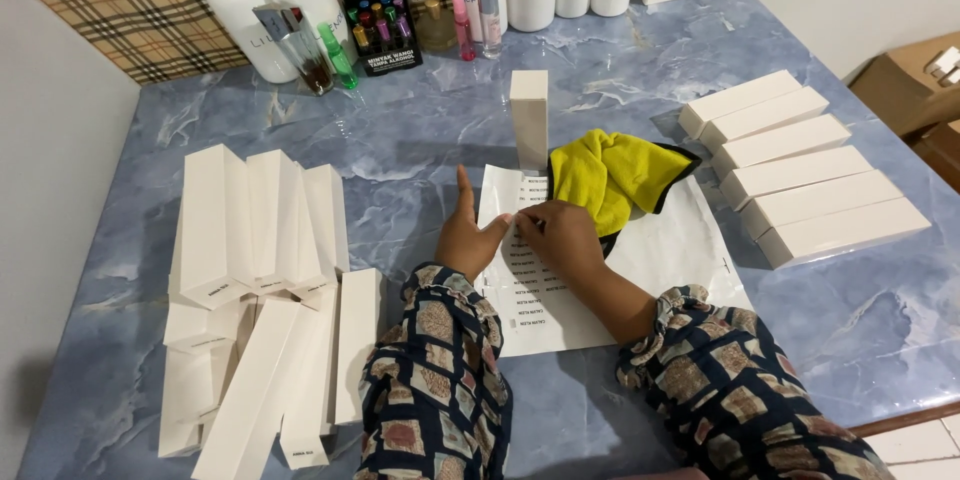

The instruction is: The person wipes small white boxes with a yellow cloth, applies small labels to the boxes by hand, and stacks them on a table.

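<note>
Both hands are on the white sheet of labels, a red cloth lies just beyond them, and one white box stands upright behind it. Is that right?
Not quite: the cloth is yellow with a dark edge, not red. The head view shows it. The rest holds: the left hand and right hand rest on the white sheet of labels, and one white box stands upright behind.

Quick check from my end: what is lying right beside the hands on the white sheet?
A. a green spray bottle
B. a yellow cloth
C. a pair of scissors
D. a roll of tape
B: a crumpled yellow cloth lies on the white sheet, just past the right hand, which meets the left hand at the sheet's edge.
</note>
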